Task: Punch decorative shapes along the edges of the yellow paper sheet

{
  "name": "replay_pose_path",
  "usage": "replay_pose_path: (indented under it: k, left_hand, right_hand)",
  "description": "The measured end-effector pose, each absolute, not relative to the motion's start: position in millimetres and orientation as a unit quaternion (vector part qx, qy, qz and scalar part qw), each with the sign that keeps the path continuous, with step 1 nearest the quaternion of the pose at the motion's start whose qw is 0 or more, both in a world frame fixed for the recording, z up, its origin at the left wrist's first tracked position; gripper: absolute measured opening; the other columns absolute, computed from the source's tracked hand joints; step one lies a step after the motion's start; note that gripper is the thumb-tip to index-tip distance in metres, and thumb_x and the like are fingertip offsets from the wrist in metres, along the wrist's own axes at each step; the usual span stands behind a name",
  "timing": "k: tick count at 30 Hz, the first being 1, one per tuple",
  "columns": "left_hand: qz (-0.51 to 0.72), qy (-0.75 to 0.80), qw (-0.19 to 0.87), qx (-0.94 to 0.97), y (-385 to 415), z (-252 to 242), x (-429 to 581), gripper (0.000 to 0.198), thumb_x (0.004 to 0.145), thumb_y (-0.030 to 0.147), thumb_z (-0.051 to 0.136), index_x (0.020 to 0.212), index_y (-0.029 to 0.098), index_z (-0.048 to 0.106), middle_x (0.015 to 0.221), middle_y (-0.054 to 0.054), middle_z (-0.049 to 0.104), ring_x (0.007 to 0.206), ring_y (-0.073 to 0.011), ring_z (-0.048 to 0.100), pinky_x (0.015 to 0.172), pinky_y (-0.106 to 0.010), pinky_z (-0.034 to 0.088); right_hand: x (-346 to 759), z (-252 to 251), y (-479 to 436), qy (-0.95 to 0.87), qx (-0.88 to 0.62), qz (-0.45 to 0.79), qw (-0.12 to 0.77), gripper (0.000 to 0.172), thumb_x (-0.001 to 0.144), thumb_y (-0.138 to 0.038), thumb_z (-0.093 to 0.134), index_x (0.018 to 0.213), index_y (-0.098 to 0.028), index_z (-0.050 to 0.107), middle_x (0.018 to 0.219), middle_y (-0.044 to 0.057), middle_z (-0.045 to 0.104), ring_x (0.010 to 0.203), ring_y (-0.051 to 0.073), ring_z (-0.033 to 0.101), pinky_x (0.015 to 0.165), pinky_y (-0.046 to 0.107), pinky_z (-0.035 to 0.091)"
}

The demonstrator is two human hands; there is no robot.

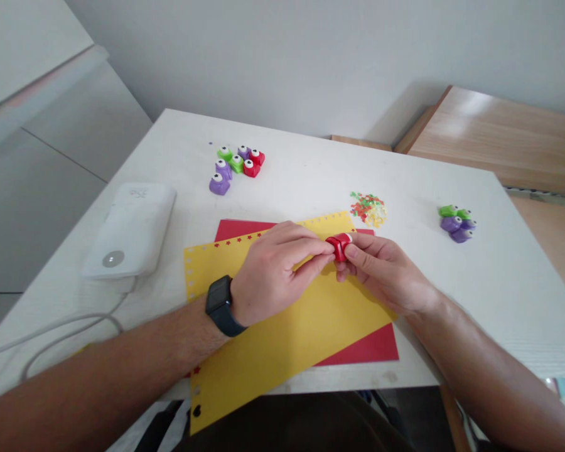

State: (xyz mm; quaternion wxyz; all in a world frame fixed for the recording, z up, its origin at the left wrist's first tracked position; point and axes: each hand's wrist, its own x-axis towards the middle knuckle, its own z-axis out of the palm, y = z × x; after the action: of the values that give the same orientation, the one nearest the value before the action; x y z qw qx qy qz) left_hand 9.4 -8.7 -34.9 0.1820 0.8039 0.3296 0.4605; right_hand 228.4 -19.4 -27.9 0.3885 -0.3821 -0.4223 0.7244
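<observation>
A small red craft punch is held above a yellow sheet of paper. My right hand grips it between thumb and fingers. From the other side, my left hand pinches at the punch's left end, thumb and fingertips pressed together. Punched holes run along the top and left edges of the yellow sheet, some showing red stars through them and one dark heart-shaped hole at the lower left. Beneath it lies a red sheet, mostly covered. What the left fingertips touch exactly is too small to make out.
Purple, green and red punches stand in a group at the back left; green and purple punches stand at the right. Coloured paper bits lie behind my right hand. A white device with a cable occupies the left side.
</observation>
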Motion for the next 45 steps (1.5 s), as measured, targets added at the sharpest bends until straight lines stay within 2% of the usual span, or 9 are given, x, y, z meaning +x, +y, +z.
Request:
replay_pose_path:
  k: [18, 31, 45]
  left_hand:
    - [0.420, 0.358, 0.212, 0.807, -9.9, -32.0, 8.5, 0.009, 0.099, 0.014, 0.062, 0.093, 0.020, 0.064, 0.089, -0.002, 0.073, 0.087, -0.0163, 0.067, 0.085, -0.032, 0.053]
    - [0.449, 0.348, 0.188, 0.801, -8.9, -34.8, 7.0, 0.008, 0.097, 0.013, 0.068, 0.101, 0.019, 0.072, 0.096, -0.003, 0.077, 0.091, -0.0166, 0.070, 0.087, -0.032, 0.056]
    - [0.450, 0.365, 0.258, 0.773, -10.8, -35.6, 10.4, 0.004, 0.095, 0.016, 0.073, 0.093, 0.019, 0.073, 0.092, 0.000, 0.077, 0.088, -0.0129, 0.071, 0.085, -0.026, 0.055]
  right_hand:
    - [226.2, -26.9, -20.5, -0.390, -0.382, 0.745, 0.384, 0.019, 0.095, -0.034, 0.078, 0.101, -0.016, 0.079, 0.087, 0.006, 0.070, 0.078, 0.015, 0.063, 0.072, 0.027, 0.057]
    - [228.6, -29.5, -19.0, -0.403, -0.392, 0.726, 0.395, 0.018, 0.096, -0.033, 0.076, 0.102, -0.017, 0.079, 0.085, 0.005, 0.070, 0.077, 0.015, 0.063, 0.073, 0.028, 0.056]
    - [229.4, -33.1, -18.8, -0.447, -0.398, 0.702, 0.385, 0.014, 0.097, -0.031, 0.077, 0.104, -0.020, 0.080, 0.088, 0.003, 0.073, 0.080, 0.013, 0.065, 0.078, 0.027, 0.053]
